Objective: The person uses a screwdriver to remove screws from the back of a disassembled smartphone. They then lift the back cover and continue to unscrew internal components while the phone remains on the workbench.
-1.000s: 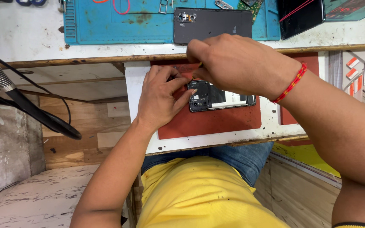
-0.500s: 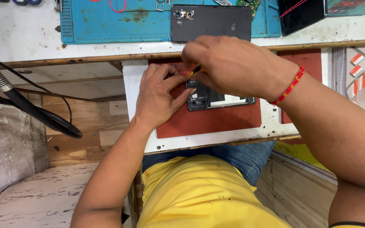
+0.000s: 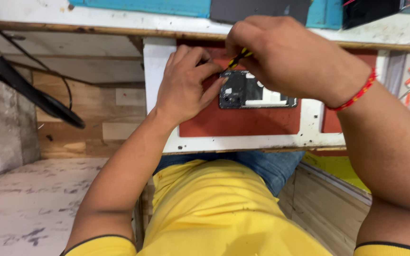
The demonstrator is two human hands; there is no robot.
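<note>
Opened smartphone [image 3: 255, 95] lying flat on a red-brown work mat [image 3: 243, 121], back cover off, dark inner frame and white parts exposed, camera end toward the left. Mat set in a white pull-out tray [image 3: 160, 61] just below the edge of the desk [image 3: 119, 21].

Left hand [image 3: 186, 85] resting on the mat at the phone's left end, fingers bent and spread, fingertips [image 3: 221, 83] pressing against the phone's left edge and corner; not closed around anything, only bracing.

Right hand [image 3: 285, 61] hovering over the phone's far edge, fingers pinched together on a thin yellow-and-black tool [image 3: 239, 58], most likely a small screwdriver, its tip angled down toward the phone's far-left corner; tip contact hidden by the fingers. Red thread bracelet [image 3: 357, 92] around the right wrist.

On the far desk, a blue work mat [image 3: 167, 5] with a dark flat panel [image 3: 262, 9] lying on it, partly cut off by the top of the view. Black cable [image 3: 29, 90] running diagonally at the left, over a wooden lower shelf [image 3: 96, 123]. Yellow shirt [image 3: 214, 208] and blue jeans [image 3: 262, 166] filling the near part of the view.
</note>
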